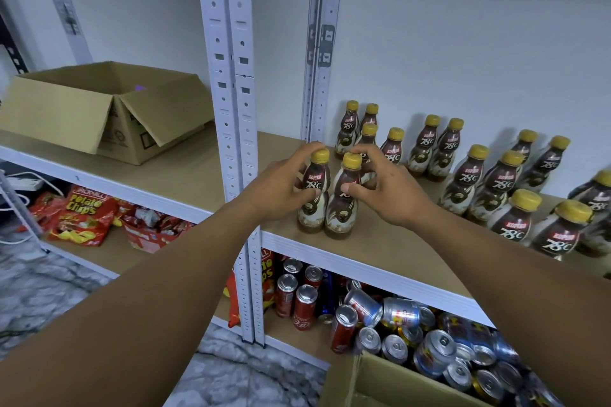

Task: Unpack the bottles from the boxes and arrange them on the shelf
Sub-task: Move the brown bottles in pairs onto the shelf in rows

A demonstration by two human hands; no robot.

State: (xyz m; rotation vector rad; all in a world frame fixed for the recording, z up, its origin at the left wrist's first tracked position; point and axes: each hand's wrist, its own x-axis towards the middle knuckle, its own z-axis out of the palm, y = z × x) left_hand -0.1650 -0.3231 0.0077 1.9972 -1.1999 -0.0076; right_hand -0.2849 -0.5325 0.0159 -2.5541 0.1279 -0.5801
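Left hand [281, 188] grips the left bottle [314, 187], right hand [390, 188] the right bottle [339, 218], both upright on the shelf [380, 241].

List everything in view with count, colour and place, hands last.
Shelving: two bays, white posts, tan boards, against the wall.
Coffee bottles: at least fifteen, brown with yellow caps, upright on the upper right level.
Open box: one, brown cardboard, upper left level.
Second box: one, brown cardboard, bottom edge, before the cans.
Cans: many, red, silver, blue, lower right level.
Chip bags: several, red and yellow, lower left level.
Left hand: one, grips the left front bottle.
Right hand: one, grips the right front bottle.
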